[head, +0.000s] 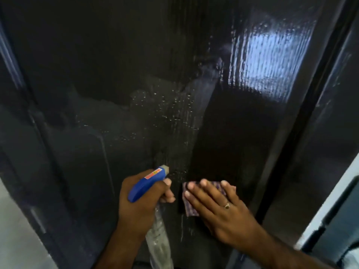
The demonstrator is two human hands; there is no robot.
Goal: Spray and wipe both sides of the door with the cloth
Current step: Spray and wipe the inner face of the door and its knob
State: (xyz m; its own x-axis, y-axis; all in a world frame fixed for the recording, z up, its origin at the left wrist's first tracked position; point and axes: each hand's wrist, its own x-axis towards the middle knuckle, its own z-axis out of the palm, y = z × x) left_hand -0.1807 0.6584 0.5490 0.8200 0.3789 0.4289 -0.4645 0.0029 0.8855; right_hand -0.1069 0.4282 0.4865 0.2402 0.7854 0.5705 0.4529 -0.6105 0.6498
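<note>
Right hand (219,208), fingers spread flat, presses striped cloth (191,207) against dark door (116,74). Left hand (141,202) grips spray bottle (149,183), nozzle just beside the wet panel; finger on trigger, probably. Droplets (171,107) above.

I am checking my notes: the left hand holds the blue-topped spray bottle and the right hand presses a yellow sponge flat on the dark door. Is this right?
Not quite. In the head view the right hand presses a striped cloth, not a yellow sponge, flat on the dark door. The left hand does hold the blue-topped spray bottle.
</note>
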